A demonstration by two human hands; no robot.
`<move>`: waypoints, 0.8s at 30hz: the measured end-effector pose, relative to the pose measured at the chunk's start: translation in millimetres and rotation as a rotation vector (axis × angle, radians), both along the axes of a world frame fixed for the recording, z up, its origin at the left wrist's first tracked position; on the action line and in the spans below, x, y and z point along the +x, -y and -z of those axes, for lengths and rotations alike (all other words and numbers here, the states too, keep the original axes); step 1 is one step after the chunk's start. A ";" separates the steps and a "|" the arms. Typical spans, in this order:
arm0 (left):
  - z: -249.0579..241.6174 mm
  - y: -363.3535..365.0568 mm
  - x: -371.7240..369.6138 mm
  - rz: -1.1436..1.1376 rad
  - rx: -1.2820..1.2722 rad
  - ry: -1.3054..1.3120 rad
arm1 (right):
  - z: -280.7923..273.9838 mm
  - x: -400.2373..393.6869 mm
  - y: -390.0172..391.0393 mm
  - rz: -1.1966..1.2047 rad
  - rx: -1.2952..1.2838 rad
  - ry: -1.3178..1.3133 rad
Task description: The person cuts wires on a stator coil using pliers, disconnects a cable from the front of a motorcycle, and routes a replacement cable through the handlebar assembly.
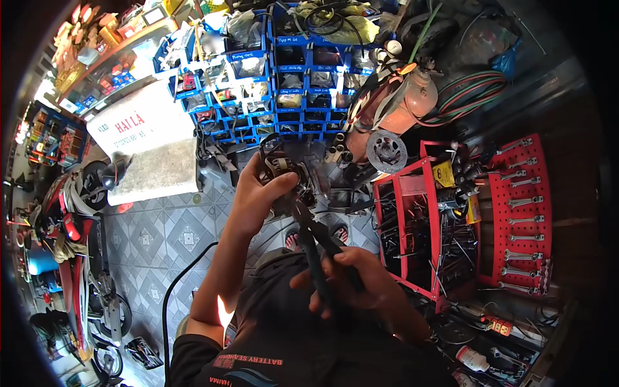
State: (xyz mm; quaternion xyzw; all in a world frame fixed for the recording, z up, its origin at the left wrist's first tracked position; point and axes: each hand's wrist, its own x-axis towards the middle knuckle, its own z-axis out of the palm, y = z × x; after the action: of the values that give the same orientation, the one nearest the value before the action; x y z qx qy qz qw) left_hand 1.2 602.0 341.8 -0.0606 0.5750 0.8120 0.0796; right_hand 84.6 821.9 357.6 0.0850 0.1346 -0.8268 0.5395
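My left hand (256, 197) is closed around a dark round mechanical part (278, 166) with a ring that looks metallic; its exact kind cannot be made out. The thumb presses on the side of the part nearest me. My right hand (361, 274) grips a pair of pliers (311, 242) by the long dark handles, with some fingers lying between or behind them. The jaws of the pliers point up and away from me and meet the lower right edge of the part. Whether they pinch anything there is too small to tell.
Blue labelled parts bins (303, 77) stand ahead. To the right are a rusty cylinder (412, 97), a brake disc (385, 151), a red tool rack (403, 226) and a red wrench panel (521, 213). A motorcycle (74, 226) stands left; a black hose (184, 274) crosses the tiled floor.
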 end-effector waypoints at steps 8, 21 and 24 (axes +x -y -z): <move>-6.7 -0.9 4.9 0.039 -0.037 -0.143 | -1.7 -2.5 3.0 -0.052 -0.046 0.135; 3.6 0.9 6.7 0.036 -0.095 -0.122 | 16.5 6.2 7.8 0.056 -0.017 0.114; 4.9 0.7 8.2 0.039 0.061 -0.068 | 16.6 6.8 8.0 0.092 -0.113 0.160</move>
State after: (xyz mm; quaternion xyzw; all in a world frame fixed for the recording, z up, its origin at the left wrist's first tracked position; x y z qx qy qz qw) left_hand 9.4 601.4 336.9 -0.0193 0.5535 0.8290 0.0775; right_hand 91.3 813.9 341.0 0.1262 0.0402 -0.8476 0.5138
